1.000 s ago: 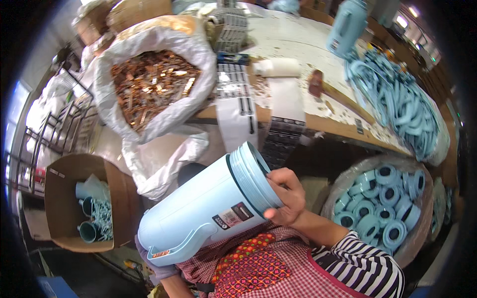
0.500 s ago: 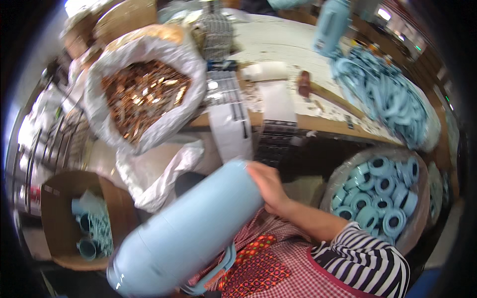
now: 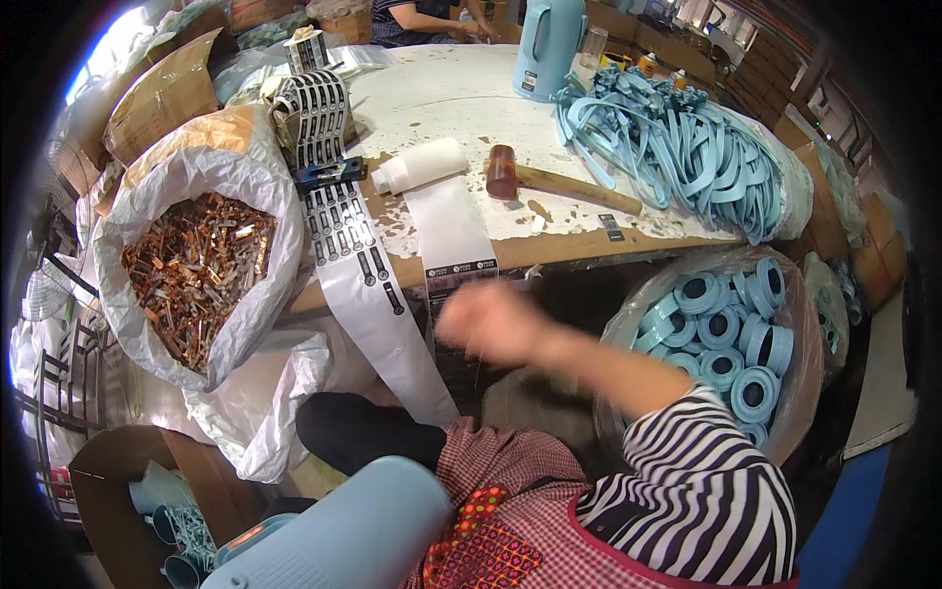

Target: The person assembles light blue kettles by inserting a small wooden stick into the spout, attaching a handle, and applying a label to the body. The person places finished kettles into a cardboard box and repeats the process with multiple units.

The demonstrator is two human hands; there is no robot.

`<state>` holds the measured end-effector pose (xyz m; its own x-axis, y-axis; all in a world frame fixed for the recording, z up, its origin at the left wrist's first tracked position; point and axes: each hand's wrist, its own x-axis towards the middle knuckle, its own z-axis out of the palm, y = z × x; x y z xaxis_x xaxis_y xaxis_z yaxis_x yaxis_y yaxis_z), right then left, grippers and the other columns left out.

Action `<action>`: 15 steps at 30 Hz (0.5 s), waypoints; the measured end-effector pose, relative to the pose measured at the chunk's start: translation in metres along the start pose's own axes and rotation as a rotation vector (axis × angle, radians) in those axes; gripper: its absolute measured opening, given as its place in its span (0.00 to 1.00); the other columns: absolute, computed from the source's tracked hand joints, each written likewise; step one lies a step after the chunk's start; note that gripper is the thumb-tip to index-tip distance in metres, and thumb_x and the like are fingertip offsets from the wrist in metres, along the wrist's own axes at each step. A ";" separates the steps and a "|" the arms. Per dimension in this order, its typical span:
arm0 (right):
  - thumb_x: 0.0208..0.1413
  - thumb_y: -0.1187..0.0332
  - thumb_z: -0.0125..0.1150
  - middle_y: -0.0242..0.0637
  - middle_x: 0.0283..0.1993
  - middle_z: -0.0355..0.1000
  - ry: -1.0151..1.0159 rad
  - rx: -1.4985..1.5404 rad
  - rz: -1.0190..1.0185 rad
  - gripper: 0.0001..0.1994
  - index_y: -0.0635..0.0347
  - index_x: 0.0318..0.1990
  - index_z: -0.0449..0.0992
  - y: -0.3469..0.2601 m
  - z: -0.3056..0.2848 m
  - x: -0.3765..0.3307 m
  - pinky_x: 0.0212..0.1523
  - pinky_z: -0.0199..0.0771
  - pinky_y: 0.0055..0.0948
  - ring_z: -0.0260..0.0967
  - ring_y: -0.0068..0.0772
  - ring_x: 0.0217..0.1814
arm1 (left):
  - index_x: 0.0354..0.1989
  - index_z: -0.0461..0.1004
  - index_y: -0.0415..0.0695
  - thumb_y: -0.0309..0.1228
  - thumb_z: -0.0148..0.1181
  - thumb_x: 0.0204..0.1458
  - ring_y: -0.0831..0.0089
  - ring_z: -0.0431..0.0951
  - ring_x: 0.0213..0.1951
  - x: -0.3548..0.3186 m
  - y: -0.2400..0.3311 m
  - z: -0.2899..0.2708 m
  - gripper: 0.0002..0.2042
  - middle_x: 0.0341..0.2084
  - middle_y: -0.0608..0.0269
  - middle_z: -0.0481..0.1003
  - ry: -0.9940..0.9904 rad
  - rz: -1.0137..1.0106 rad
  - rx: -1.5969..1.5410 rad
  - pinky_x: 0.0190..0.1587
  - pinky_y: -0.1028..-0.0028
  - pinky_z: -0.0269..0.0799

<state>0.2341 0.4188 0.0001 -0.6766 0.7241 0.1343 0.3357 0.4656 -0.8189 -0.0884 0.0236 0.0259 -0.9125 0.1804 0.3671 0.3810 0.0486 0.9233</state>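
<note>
A light blue thermos flask body (image 3: 353,525) lies tilted across my lap at the lower edge, its lower part cut off by the frame. My right hand (image 3: 491,322) is off the flask, over the hanging end of a label strip (image 3: 451,231) that runs from a white roll (image 3: 427,165) on the table. Motion smears its fingers, and whether they touch the strip cannot be made out. Left of it hangs a second strip (image 3: 358,294) with black-and-white labels. My left hand is out of sight.
A mallet (image 3: 505,175), a finished blue flask (image 3: 549,49) and a heap of blue straps (image 3: 677,147) are on the table. Around me are a bag of copper-coloured metal pieces (image 3: 201,275), a bag of blue rings (image 3: 721,329) and a carton (image 3: 108,461). Someone sits beyond the table (image 3: 417,20).
My right hand has let go of the flask's end and moved up and left to the label strip. The flask has dropped lower in view. The view has shifted.
</note>
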 end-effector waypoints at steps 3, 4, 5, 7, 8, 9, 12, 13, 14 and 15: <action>0.57 0.67 0.64 0.43 0.37 0.80 0.841 -0.323 0.256 0.07 0.60 0.36 0.82 0.048 -0.150 0.018 0.41 0.75 0.34 0.78 0.35 0.38 | 0.47 0.75 0.42 0.40 0.67 0.48 0.40 0.77 0.53 0.006 0.043 -0.012 0.20 0.50 0.39 0.77 -0.048 0.325 0.031 0.59 0.45 0.70; 0.56 0.62 0.64 0.48 0.44 0.81 0.902 -0.568 0.418 0.12 0.61 0.40 0.83 0.086 -0.218 0.003 0.47 0.76 0.38 0.79 0.43 0.44 | 0.47 0.75 0.42 0.39 0.68 0.47 0.39 0.77 0.52 0.010 0.053 -0.010 0.20 0.49 0.39 0.77 -0.126 0.416 -0.019 0.58 0.44 0.70; 0.56 0.58 0.63 0.50 0.48 0.80 0.986 -0.901 0.446 0.15 0.61 0.40 0.84 0.120 -0.260 -0.015 0.51 0.75 0.45 0.77 0.50 0.50 | 0.46 0.76 0.42 0.38 0.69 0.47 0.39 0.77 0.52 0.012 0.062 -0.007 0.20 0.49 0.38 0.77 -0.257 0.499 -0.085 0.58 0.44 0.70; 0.56 0.58 0.62 0.54 0.46 0.80 0.737 -1.188 0.743 0.16 0.61 0.43 0.83 0.134 -0.292 -0.037 0.55 0.73 0.49 0.77 0.54 0.52 | 0.45 0.76 0.42 0.37 0.70 0.45 0.37 0.78 0.51 0.019 0.073 0.011 0.19 0.48 0.37 0.78 -0.573 0.593 -0.225 0.58 0.43 0.70; 0.56 0.58 0.61 0.55 0.44 0.80 0.677 -1.192 0.799 0.17 0.61 0.44 0.83 0.139 -0.292 -0.034 0.55 0.73 0.49 0.77 0.56 0.51 | 0.37 0.75 0.45 0.35 0.69 0.42 0.35 0.80 0.40 0.023 0.078 0.028 0.14 0.34 0.40 0.80 -0.735 0.645 -0.335 0.50 0.38 0.74; 0.59 0.56 0.57 0.57 0.39 0.80 0.572 -1.300 0.740 0.18 0.61 0.44 0.81 0.137 -0.302 -0.029 0.51 0.75 0.52 0.78 0.59 0.46 | 0.35 0.75 0.46 0.37 0.71 0.42 0.34 0.80 0.42 0.024 0.076 0.032 0.15 0.35 0.39 0.79 -0.869 0.685 -0.294 0.49 0.36 0.73; 0.62 0.55 0.51 0.56 0.26 0.76 0.880 -1.266 0.286 0.20 0.61 0.29 0.78 0.022 -0.241 -0.024 0.35 0.73 0.58 0.76 0.64 0.31 | 0.37 0.75 0.47 0.43 0.74 0.41 0.31 0.77 0.50 0.050 0.090 0.049 0.19 0.41 0.36 0.78 -1.396 0.765 -0.235 0.53 0.32 0.70; 0.62 0.56 0.52 0.56 0.25 0.75 0.835 -1.195 0.205 0.19 0.61 0.28 0.77 -0.013 -0.218 -0.025 0.32 0.72 0.56 0.74 0.63 0.29 | 0.38 0.76 0.48 0.46 0.75 0.41 0.30 0.76 0.53 0.060 0.100 0.051 0.21 0.43 0.36 0.77 -1.597 0.769 -0.223 0.55 0.32 0.69; 0.62 0.56 0.53 0.55 0.24 0.74 0.820 -1.087 0.060 0.18 0.61 0.27 0.77 -0.030 -0.195 -0.014 0.31 0.72 0.55 0.74 0.62 0.28 | 0.38 0.75 0.48 0.44 0.73 0.45 0.29 0.77 0.51 0.048 0.114 0.048 0.18 0.44 0.36 0.77 -1.421 0.324 -0.079 0.55 0.33 0.70; 0.62 0.57 0.54 0.55 0.23 0.74 0.802 -0.962 -0.082 0.18 0.61 0.26 0.77 -0.044 -0.167 -0.001 0.30 0.72 0.54 0.73 0.61 0.27 | 0.40 0.75 0.45 0.49 0.73 0.45 0.34 0.76 0.54 0.046 0.124 0.051 0.23 0.47 0.37 0.76 -1.308 0.234 0.016 0.57 0.38 0.69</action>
<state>0.3301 0.4827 0.1290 -0.2432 0.6236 0.7430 0.8817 0.4614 -0.0987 -0.0754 0.0880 0.1516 -0.0141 0.9915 0.1294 0.5181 -0.1035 0.8490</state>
